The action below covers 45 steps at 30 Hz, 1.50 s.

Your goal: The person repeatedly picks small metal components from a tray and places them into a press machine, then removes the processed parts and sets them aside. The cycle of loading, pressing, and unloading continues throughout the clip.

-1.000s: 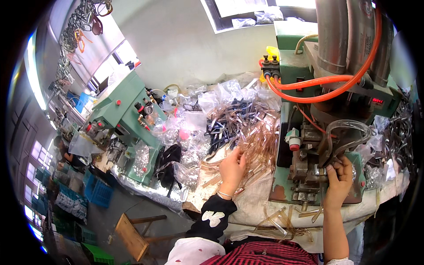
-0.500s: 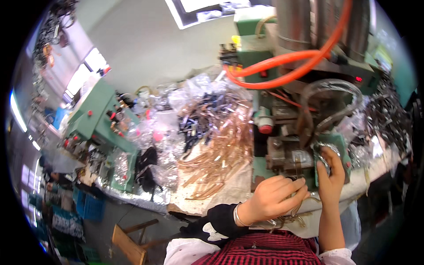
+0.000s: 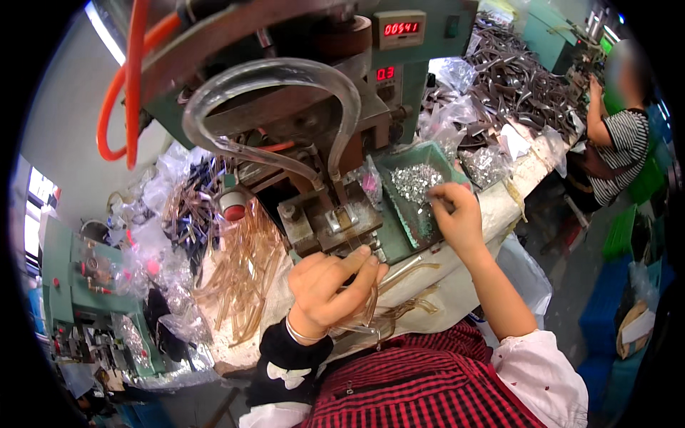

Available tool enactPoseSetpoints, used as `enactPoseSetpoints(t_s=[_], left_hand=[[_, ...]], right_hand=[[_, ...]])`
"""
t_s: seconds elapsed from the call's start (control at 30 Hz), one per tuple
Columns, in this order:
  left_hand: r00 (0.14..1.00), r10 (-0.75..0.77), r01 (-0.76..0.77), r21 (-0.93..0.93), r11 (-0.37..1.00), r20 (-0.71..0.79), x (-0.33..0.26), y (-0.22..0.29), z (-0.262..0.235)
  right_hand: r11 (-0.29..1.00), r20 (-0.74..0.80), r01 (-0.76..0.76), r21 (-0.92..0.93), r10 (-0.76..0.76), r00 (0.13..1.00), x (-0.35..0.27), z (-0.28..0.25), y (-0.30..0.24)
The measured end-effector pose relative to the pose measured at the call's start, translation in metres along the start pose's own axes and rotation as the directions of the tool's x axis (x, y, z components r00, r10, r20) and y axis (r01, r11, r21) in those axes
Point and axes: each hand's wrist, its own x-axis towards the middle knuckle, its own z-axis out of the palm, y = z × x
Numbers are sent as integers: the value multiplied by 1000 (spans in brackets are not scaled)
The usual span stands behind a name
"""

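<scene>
The left hand grips a translucent amber strip, fingers closed around it, just near of the press fixture. The strip's long axis runs near to far, pointing at the fixture. The right hand pinches narrowly over the green tray of small silver parts, right of the fixture.

1. Left hand at the front edge of the press fixture, pinching a clear strip
2. Right hand to its right, fingertips in the tray of small metal parts
3. Pile of strips left of the left hand
4. Curved hose behind and above the fixture
</scene>
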Motion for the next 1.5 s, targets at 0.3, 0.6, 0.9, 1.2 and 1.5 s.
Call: enactPoseSetpoints(t_s=[0.3, 0.6, 0.9, 1.2, 1.5], left_hand=[[973, -230, 229, -35, 973, -26, -13, 24, -15], [680, -697, 672, 575, 467, -228, -85, -14, -142], [502, -847, 687, 676, 266, -176, -158, -84, -72], [124, -990, 968, -226, 106, 71, -121, -63, -118], [331, -831, 778, -368, 509, -447, -52, -22, -113]], right_hand=[[924, 23, 273, -267, -278, 960, -9, 23, -11], [993, -64, -20, 117, 27, 998, -6, 20, 2], [967, 2, -102, 233, 105, 994, 7, 36, 13], [892, 114, -8, 452, -49, 992, 3, 26, -102], [508, 221, -265, 819, 146, 964, 3, 56, -138]])
